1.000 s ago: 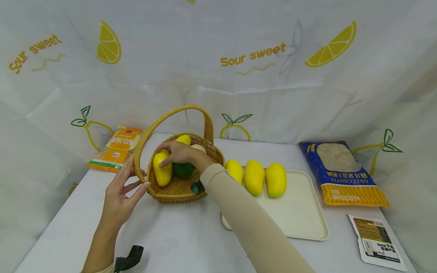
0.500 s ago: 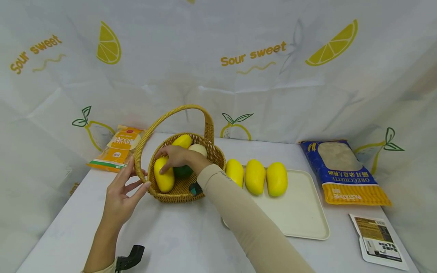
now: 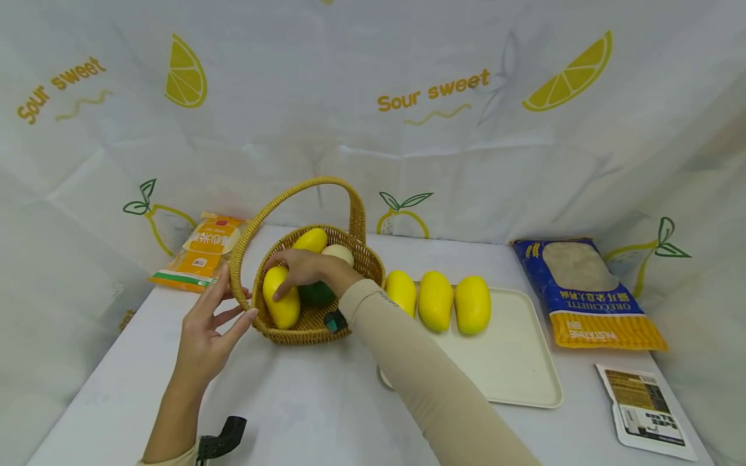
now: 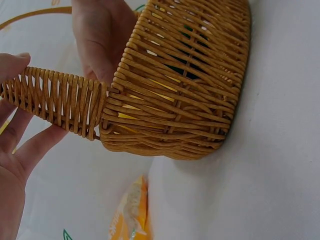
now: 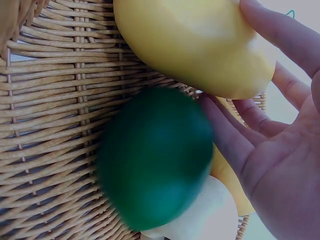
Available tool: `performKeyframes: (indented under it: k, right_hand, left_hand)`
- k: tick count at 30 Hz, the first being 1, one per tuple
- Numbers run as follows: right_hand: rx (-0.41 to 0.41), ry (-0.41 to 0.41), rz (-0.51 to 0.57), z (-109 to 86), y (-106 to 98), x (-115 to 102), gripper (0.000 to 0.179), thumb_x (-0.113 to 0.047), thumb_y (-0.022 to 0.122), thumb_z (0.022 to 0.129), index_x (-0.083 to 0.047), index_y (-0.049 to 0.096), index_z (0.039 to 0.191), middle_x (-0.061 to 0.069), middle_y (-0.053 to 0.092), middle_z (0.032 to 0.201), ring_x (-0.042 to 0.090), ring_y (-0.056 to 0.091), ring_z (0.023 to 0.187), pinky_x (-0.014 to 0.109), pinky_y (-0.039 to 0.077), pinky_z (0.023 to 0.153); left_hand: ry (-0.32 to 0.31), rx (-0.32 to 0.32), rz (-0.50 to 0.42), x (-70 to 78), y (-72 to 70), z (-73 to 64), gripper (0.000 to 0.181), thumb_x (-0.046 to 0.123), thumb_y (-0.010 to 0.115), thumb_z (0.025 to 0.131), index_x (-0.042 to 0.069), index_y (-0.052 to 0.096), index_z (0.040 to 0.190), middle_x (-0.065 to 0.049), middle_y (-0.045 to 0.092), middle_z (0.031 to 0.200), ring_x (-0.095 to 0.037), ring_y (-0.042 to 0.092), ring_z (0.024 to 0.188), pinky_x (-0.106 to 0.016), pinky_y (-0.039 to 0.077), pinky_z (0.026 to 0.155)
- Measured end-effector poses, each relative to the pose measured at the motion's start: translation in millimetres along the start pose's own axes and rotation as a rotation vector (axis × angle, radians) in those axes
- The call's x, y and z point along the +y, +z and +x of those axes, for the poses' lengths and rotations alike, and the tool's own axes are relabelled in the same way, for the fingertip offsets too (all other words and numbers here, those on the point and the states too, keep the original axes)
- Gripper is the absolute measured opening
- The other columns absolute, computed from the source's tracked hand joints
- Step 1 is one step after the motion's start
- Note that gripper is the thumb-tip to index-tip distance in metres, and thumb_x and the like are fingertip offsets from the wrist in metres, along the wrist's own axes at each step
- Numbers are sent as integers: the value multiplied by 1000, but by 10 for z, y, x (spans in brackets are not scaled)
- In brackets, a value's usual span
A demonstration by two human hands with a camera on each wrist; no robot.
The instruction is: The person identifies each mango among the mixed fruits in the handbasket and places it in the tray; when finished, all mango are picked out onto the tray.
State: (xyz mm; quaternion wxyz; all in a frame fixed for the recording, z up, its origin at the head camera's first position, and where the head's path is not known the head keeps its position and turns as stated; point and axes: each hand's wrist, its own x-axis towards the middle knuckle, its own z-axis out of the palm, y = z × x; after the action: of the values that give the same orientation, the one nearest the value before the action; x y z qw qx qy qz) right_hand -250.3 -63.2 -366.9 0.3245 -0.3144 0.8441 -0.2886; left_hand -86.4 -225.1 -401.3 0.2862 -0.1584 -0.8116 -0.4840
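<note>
My left hand [image 3: 204, 333] holds the near end of the wicker basket's handle [image 4: 55, 97], thumb on one side and fingers on the other. Inside the basket [image 3: 303, 336], my right hand [image 3: 303, 266] grips a yellow mango [image 3: 282, 304] at the left wall, its thumb resting on the fruit. The right wrist view has the mango [image 5: 195, 45] between thumb and fingers. A dark green fruit [image 5: 157, 160] lies beside it, its kind unclear. Behind are another yellow fruit [image 3: 311, 240] and a pale round item [image 3: 339, 254], partly covered.
Right of the basket, three mangoes [image 3: 434, 301] lie in a row on a cream tray [image 3: 513, 375], partly behind my right sleeve. A blue pasta bag [image 3: 588, 294] and a small pouch [image 3: 645, 412] sit farther right. An orange food packet [image 3: 201, 255] lies behind my left hand.
The mango under my right hand has shifted slightly down and to the right within the basket, settling at the near left side. My left hand stays on the handle.
</note>
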Motion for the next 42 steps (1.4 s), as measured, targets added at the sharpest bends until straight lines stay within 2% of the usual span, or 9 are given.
performKeyframes:
  k: [10, 17, 21, 24, 27, 32, 37, 42]
  right_hand:
    - [-7, -18, -5, -20, 0, -1, 64, -26, 83, 86, -20, 54, 144, 3, 49, 154, 16, 48, 133, 36, 42, 121]
    - [41, -23, 2, -48, -39, 21, 65, -26, 85, 84, -22, 56, 142, 2, 52, 151, 16, 51, 131, 36, 45, 117]
    - [69, -31, 43, -91, -90, 31, 64, -26, 84, 85, -22, 56, 141, 2, 56, 145, 16, 54, 122, 31, 50, 107]
    - [78, -27, 131, -136, -139, 34, 63, -24, 83, 86, -21, 56, 142, 3, 56, 139, 17, 57, 114, 28, 55, 96]
    - [85, -35, 182, -185, -208, 42, 63, -24, 81, 88, -21, 54, 145, 4, 54, 135, 18, 59, 110, 30, 60, 90]
    - [104, -49, 170, -272, -344, 75, 65, -29, 78, 90, -22, 51, 148, 5, 54, 138, 19, 59, 113, 36, 61, 96]
    - [107, -29, 166, -348, -470, 103, 67, -33, 76, 90, -27, 48, 150, 7, 52, 145, 20, 60, 120, 33, 62, 93]
    - [118, -42, 175, -442, -567, 130, 67, -33, 75, 90, -31, 47, 151, 8, 50, 149, 21, 60, 121, 32, 61, 92]
  left_hand:
    - [2, 1, 1, -6, 3, -6, 99, -27, 72, 73, 10, 37, 158, 20, 58, 121, 2, 60, 109, -5, 54, 88]
    - [-5, -2, 5, 20, -3, -8, 99, -27, 72, 74, 11, 37, 158, 22, 58, 120, 4, 60, 109, -5, 54, 88]
    - [-2, -6, 15, 27, -7, -4, 99, -26, 72, 74, 11, 36, 158, 23, 57, 120, 6, 59, 109, -5, 54, 88]
    - [-3, -8, 16, 28, -8, -3, 99, -26, 72, 75, 11, 36, 159, 23, 57, 120, 7, 59, 109, -6, 54, 88]
    - [-3, -6, 10, 27, -10, -3, 99, -26, 72, 74, 11, 36, 158, 21, 58, 120, 6, 59, 109, -6, 55, 87]
    - [-18, -6, 36, 28, -10, -4, 99, -25, 73, 75, 13, 36, 159, 23, 57, 121, 7, 59, 109, -6, 55, 87]
    - [-20, -13, 44, 31, -8, -1, 99, -24, 73, 76, 13, 35, 159, 24, 57, 121, 8, 58, 109, -6, 54, 87]
    - [-17, -17, 49, 26, -7, 1, 98, -24, 73, 76, 12, 35, 159, 26, 56, 121, 8, 58, 108, -6, 54, 87]
